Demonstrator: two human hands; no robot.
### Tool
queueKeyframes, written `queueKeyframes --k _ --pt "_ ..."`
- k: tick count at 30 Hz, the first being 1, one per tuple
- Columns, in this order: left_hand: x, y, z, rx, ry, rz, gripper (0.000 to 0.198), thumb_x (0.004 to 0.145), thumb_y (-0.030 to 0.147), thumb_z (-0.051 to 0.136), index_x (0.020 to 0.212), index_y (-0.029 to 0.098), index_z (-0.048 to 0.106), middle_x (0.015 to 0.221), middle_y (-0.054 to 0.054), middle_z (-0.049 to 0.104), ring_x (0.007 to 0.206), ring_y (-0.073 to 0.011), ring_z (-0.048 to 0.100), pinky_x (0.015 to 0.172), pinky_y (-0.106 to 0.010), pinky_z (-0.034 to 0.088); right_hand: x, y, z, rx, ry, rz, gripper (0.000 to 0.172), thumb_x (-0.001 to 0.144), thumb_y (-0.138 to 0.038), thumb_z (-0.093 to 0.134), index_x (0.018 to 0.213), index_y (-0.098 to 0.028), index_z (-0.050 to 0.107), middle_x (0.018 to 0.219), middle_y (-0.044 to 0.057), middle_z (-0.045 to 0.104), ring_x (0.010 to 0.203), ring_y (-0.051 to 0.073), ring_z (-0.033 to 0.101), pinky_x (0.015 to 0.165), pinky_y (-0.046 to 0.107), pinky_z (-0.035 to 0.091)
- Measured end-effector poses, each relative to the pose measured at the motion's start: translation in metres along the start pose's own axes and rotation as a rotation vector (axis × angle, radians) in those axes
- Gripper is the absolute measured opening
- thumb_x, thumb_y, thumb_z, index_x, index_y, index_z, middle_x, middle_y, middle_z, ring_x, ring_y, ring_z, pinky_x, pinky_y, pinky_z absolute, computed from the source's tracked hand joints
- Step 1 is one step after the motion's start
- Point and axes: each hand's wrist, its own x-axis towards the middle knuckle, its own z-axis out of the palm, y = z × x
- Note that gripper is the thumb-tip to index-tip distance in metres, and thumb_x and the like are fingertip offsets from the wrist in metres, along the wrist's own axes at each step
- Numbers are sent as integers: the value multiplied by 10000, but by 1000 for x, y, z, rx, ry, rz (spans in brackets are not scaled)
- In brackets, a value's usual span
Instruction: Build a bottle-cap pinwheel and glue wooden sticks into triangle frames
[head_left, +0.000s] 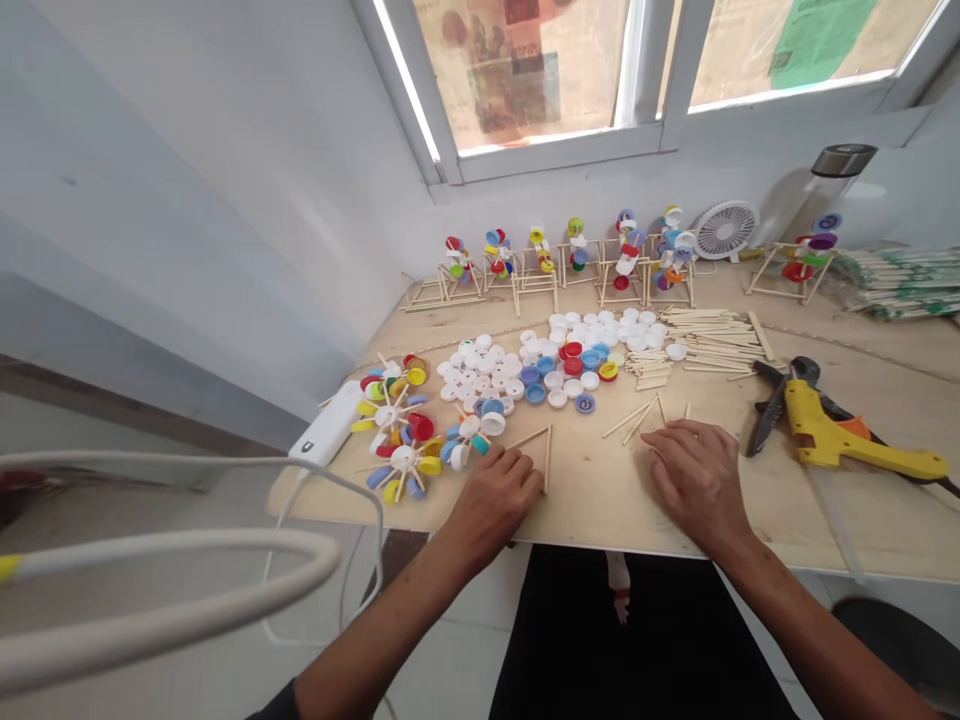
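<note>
My left hand (496, 497) rests near the table's front edge, its fingers curled on a triangular frame of thin wooden sticks (548, 455). The fingertips partly hide that frame. To the right, my right hand (694, 478) is closed, thumb against fingers; what the pinch holds, if anything, is hidden. Several loose wooden sticks (634, 420) lie just beyond its fingertips. Left of my left hand are bottle-cap wheels (405, 458) with stick spokes and coloured caps. Beyond the hands spread white bottle caps (480, 370) with holes and coloured caps (535, 393).
A yellow hot glue gun (832, 425) lies right of my right hand. Bundled sticks (712, 335) lie behind. Stick stands with cap wheels (626, 260) line the wall, near a small white fan (725, 230) and a bottle (840, 180). A white power strip (326, 425) sits at left.
</note>
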Motion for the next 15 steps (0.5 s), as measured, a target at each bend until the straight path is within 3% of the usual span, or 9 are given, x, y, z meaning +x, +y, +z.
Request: queueKeyframes --k 10,15 --pt "-21 -23 3 44 -47 -81 143 839 73 486 745 161 548 780 -65 573 758 -201 523 736 -345 437 0 1 0 3 -4 -29 186 801 -127 559 957 -189 637 873 28 686 971 224 564 892 406 333" --pt "-20 -16 0 -7 -11 -102 159 851 70 458 780 171 558 796 -63 579 784 -209 529 753 -352 441 0 -1 -1 6 -9 -2 179 809 -140 548 953 -193 640 881 24 687 969 215 559 891 396 323"
